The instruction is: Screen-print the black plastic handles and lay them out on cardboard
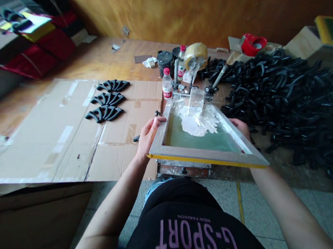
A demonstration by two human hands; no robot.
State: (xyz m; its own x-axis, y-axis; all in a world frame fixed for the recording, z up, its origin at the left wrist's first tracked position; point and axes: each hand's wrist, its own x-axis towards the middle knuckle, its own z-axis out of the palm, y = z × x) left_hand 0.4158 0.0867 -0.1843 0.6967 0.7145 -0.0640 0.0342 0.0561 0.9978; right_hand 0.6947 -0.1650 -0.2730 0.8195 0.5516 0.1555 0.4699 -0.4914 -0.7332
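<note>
A framed screen (208,156) with green mesh is tilted up in front of my body, its far end at a metal clamp fixture (182,89). Pale ink (194,125) is spread over the far half of the mesh, and a clear block (196,102) stands in it. My left hand (148,135) grips the left side of the frame, and a small black part (136,138) shows beside it. On the right side, my right hand (241,128) is at the frame's edge, its fingers partly hidden behind the frame.
Three rows of black curved parts (105,114) lie on cardboard (56,123) at the left. A large heap of black parts (288,94) covers the right. Bottles (167,85), a dark tub (165,60), a tape roll (196,55) and a red dispenser (252,45) stand behind.
</note>
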